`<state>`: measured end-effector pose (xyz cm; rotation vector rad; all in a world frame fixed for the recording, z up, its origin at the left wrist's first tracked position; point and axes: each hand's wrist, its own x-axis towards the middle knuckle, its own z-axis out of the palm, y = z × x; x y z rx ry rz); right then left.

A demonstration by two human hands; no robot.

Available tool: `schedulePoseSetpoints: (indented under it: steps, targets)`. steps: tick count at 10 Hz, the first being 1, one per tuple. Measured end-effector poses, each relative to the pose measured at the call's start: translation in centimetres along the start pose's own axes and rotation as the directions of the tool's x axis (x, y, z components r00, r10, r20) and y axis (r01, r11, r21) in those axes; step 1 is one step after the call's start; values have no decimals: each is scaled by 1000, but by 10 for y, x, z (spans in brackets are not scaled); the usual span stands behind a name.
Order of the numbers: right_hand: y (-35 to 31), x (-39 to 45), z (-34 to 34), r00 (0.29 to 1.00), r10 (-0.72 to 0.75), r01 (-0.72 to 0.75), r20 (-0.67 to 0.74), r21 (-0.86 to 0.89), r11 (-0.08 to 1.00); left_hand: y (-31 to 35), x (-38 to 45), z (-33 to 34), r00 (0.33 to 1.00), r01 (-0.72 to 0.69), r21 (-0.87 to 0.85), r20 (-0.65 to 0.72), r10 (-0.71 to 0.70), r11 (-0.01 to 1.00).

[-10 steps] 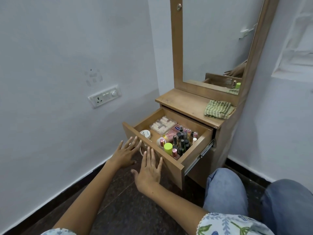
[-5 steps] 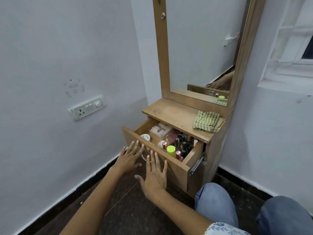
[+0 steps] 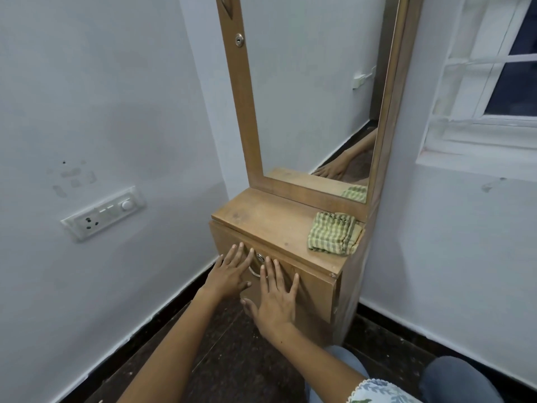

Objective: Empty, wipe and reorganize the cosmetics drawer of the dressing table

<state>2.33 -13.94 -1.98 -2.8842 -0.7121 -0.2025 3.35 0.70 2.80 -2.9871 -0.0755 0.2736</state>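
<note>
I can read no text, label, brand, number or sign anywhere in my view.
</note>
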Motion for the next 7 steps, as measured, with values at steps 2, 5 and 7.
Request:
schedulePoseSetpoints:
  steps: [2, 5, 7]
  targets:
    - [21, 21, -2, 1000, -5, 6, 27, -5, 1000, 8, 30, 1, 1000, -7, -31, -9, 7, 999]
    - [24, 14, 3, 997, 3, -9, 77, 76, 997, 10, 13, 23, 984, 36, -125, -168, -57, 991]
    - [33, -18, -5, 984, -131, 140, -120, 72, 988, 20, -29, 36, 885, 57, -137, -452, -113, 989]
